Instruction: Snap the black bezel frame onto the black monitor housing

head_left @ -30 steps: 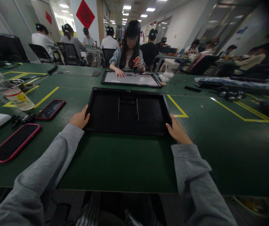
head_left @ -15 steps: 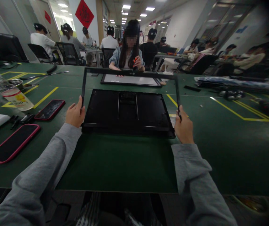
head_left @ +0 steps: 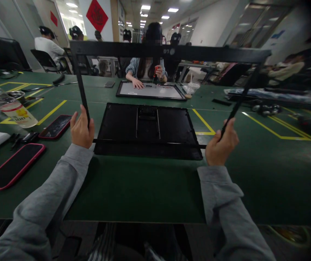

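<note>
Both sides covered: left hand [head_left: 81, 131] and right hand [head_left: 221, 144] are gripping the black frame [head_left: 199, 54], presumably balancing its width.

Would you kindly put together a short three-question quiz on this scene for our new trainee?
1. True or false: the left hand and the right hand both grip the black frame.

2. What does the co-worker's raised hand across the green table hold?
A) a bottle
B) an orange-handled tool
C) a cup

3. Fill the gap: the pink-edged phone nearest the person lies on the person's ____ side.

Key: 1. True; 2. B; 3. left
</note>
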The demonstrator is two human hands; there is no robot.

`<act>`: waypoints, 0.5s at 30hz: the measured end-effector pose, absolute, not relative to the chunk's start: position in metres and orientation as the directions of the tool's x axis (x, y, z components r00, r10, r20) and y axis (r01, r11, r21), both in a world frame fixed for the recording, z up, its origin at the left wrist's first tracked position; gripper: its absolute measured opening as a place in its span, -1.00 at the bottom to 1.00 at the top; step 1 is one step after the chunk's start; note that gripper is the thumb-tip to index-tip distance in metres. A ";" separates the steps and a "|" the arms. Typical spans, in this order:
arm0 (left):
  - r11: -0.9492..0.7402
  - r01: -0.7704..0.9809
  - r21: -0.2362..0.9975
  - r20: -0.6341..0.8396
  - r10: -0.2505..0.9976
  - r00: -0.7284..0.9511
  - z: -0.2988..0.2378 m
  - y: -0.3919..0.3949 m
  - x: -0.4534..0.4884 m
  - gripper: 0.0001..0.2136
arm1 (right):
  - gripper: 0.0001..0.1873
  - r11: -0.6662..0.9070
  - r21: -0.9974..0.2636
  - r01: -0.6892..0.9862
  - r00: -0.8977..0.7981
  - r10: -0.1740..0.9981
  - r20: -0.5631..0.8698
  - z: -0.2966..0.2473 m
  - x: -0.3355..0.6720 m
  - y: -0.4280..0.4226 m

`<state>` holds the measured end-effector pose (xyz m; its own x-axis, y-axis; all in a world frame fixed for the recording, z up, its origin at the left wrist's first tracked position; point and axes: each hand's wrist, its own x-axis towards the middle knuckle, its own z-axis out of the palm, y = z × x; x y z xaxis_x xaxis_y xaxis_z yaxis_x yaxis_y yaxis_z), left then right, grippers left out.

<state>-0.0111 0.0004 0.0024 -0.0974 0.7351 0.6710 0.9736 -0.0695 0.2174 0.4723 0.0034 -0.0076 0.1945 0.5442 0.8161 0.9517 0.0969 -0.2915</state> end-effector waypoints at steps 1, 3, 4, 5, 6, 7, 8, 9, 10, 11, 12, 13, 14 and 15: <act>-0.063 0.977 0.202 0.651 0.754 -0.086 0.000 0.004 -0.012 -0.40 | -0.37 0.107 -0.290 0.951 0.179 0.574 0.799 -0.010 0.474 0.007; -0.041 0.985 0.167 0.590 0.805 -0.067 -0.007 0.010 -0.013 -0.42 | -0.38 0.116 -0.298 0.947 0.148 0.667 0.730 -0.018 0.479 0.014; -0.033 0.988 0.148 0.548 0.835 -0.054 -0.012 0.013 -0.014 -0.43 | -0.38 0.110 -0.309 0.945 0.140 0.716 0.684 -0.023 0.482 0.017; -0.029 0.991 0.134 0.499 0.865 -0.042 -0.017 0.016 -0.015 -0.43 | -0.39 0.089 -0.322 0.943 0.147 0.754 0.640 -0.028 0.484 0.020; -0.026 0.992 0.123 0.449 0.893 -0.032 -0.022 0.018 -0.016 -0.44 | -0.40 0.070 -0.317 0.946 0.134 0.805 0.578 -0.033 0.487 0.023; -0.026 0.993 0.115 0.400 0.916 -0.023 -0.027 0.020 -0.016 -0.44 | -0.40 0.049 -0.316 0.948 0.135 0.833 0.536 -0.037 0.489 0.025; -0.023 0.994 0.108 0.360 0.933 -0.018 -0.032 0.021 -0.017 -0.44 | -0.40 0.036 -0.317 0.948 0.138 0.849 0.510 -0.041 0.490 0.027; -0.021 0.995 0.102 0.331 0.944 -0.014 -0.035 0.022 -0.017 -0.44 | -0.40 0.032 -0.318 0.948 0.139 0.855 0.500 -0.045 0.491 0.027; -0.020 0.995 0.096 0.314 0.949 -0.012 -0.038 0.023 -0.018 -0.43 | -0.39 0.031 -0.319 0.947 0.141 0.855 0.500 -0.047 0.492 0.028; -0.018 0.996 0.091 0.307 0.951 -0.011 -0.040 0.023 -0.018 -0.43 | -0.39 0.032 -0.320 0.947 0.140 0.854 0.502 -0.048 0.492 0.028; -0.018 0.996 0.087 0.307 0.952 -0.010 -0.041 0.024 -0.018 -0.43 | -0.39 0.033 -0.319 0.947 0.139 0.853 0.502 -0.049 0.492 0.027; -0.017 0.996 0.084 0.309 0.951 -0.010 -0.042 0.024 -0.019 -0.43 | -0.38 0.032 -0.317 0.948 0.138 0.857 0.497 -0.049 0.491 0.027; -0.016 0.997 0.082 0.308 0.951 -0.010 -0.042 0.024 -0.019 -0.43 | -0.38 0.026 -0.316 0.948 0.140 0.861 0.490 -0.048 0.490 0.027; -0.016 0.997 0.079 0.303 0.953 -0.009 -0.042 0.025 -0.019 -0.43 | -0.38 0.020 -0.318 0.948 0.143 0.865 0.481 -0.048 0.489 0.026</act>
<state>-0.0191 0.0245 -0.0418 -0.0087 0.9531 0.3026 0.9967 -0.0161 0.0795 0.4892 0.0262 -0.0479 0.1431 0.8649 0.4810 0.9480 0.0198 -0.3176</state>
